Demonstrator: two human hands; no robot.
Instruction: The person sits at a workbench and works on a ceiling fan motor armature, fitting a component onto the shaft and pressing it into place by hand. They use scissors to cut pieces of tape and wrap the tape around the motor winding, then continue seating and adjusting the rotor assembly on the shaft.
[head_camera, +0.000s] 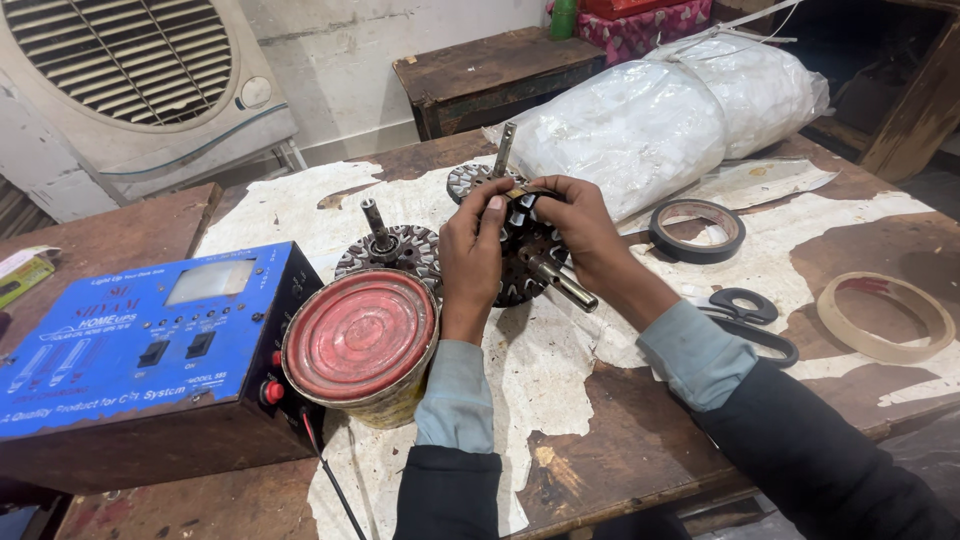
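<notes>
My left hand (470, 250) and my right hand (575, 225) hold a round slotted metal motor core (527, 262) tilted up over the table, its steel shaft (563, 282) pointing toward me. Fingers of both hands pinch a piece of black tape at the core's upper edge. A second core with an upright shaft (388, 245) stands to the left. Behind my hands lies a third core (470, 178), its shaft (503, 150) sticking up.
A blue electrical box (130, 340) and a red-lidded tin can (362, 340) sit at the left. Black tape roll (697, 230), scissors (745, 315) and a tan tape ring (885, 315) lie right. A plastic-wrapped bundle (660, 115) is behind, an air cooler (130, 80) beyond.
</notes>
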